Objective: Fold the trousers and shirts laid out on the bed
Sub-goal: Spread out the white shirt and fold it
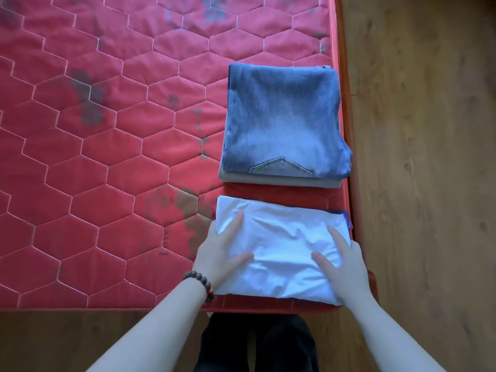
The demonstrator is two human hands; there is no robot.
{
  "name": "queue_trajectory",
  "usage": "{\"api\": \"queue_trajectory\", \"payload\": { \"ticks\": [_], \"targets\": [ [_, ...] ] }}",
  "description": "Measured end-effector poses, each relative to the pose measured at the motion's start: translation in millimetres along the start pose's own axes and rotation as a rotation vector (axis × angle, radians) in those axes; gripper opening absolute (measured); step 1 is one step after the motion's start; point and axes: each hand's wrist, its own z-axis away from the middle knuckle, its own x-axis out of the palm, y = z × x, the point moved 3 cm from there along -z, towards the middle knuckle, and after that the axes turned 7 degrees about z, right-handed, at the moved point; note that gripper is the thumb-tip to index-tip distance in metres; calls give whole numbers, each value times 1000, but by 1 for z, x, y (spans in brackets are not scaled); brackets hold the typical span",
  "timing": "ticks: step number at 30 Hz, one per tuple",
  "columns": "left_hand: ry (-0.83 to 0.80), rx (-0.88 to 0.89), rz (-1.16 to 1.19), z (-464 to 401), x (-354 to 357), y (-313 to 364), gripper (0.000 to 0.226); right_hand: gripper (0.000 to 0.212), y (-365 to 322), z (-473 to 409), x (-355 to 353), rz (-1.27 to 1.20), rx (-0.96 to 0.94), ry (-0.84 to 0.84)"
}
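Note:
A folded white shirt (279,245) lies at the near right corner of the red quilted mattress (107,157), with a strip of blue cloth (346,218) showing under its right edge. My left hand (220,253) rests flat on the shirt's left side, fingers straight. My right hand (341,261) rests flat on the right side, fingers spread. Beyond the shirt, folded blue jeans (284,122) sit on top of a folded beige garment (268,181).
The mattress has dark stains across its middle and far part. Its orange edge (349,103) runs along the right, with wooden floor (429,157) beyond it. My dark trousers (257,345) show at the bed's near edge. A bead bracelet (200,280) is on my left wrist.

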Motion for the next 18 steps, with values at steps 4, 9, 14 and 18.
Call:
{"api": "queue_trajectory", "payload": {
  "ticks": [4,9,14,18],
  "targets": [
    [59,57,-53,16,-25,26,94,64,-35,15,-26,25,-157,84],
    [227,194,-33,13,-91,87,96,69,-105,8,-84,15,-310,250],
    [364,301,-16,-64,-148,141,99,62,-172,-66,-138,-34,-451,448],
    [316,257,13,-148,-149,142,98,63,-179,-144,-137,48,-375,408]
  ]
}}
